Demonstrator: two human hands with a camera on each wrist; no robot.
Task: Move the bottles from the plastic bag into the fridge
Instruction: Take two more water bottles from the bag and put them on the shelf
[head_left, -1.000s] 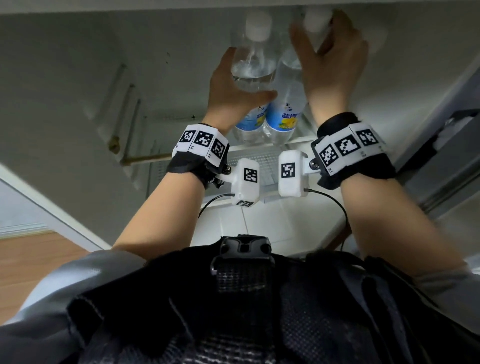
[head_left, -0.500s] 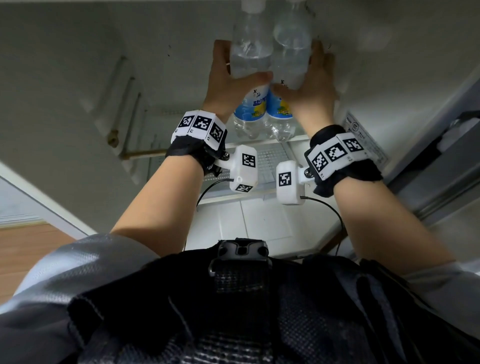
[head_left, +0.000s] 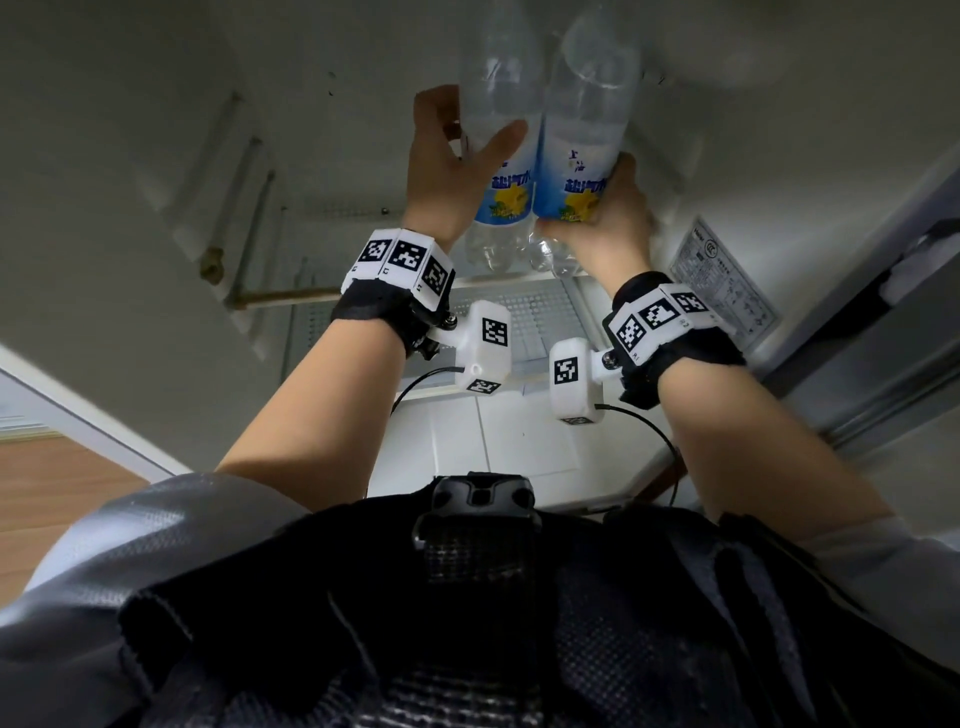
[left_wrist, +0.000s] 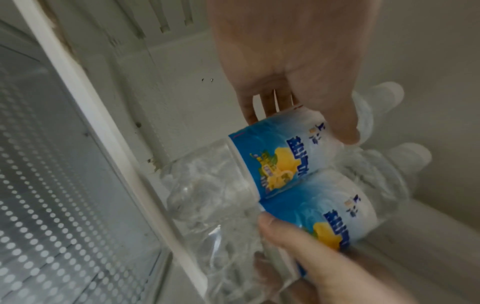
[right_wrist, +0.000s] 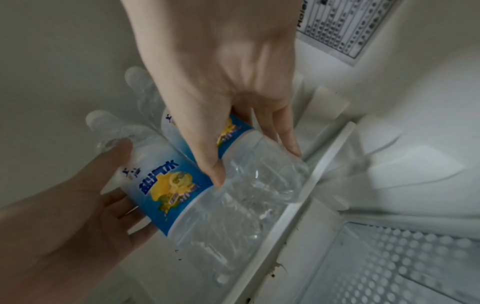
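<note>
White fridge walls (head_left: 218, 171) close round both my hands, with a dotted glass shelf (head_left: 540, 312) just under my wrists and a printed sticker (head_left: 722, 280) on the wall off to the right of my right hand.

Two clear bottles with blue and yellow labels stand side by side on the fridge floor beyond the shelf's white edge (left_wrist: 109, 131), their sides touching.

My left hand (head_left: 447, 176) is at the left bottle (head_left: 506, 171). The thumb lies across its front, just above the label, and the fingers reach round its far side. In the left wrist view those fingers (left_wrist: 262, 107) look fairly straight and only loosely spread against the bottle, so this is a light, relaxed touch, not a clench.

My right hand (head_left: 608, 218) wraps the right bottle (head_left: 582, 156) low down, at the bottom of its label. In the right wrist view the thumb (right_wrist: 210, 162) presses on the clear lower part of the bottle, and the fingers curl round the other side, with their tips near the shelf's edge. That hand has a firm hold.

Both white caps (left_wrist: 389, 92) point away from my palms toward the back wall.
</note>
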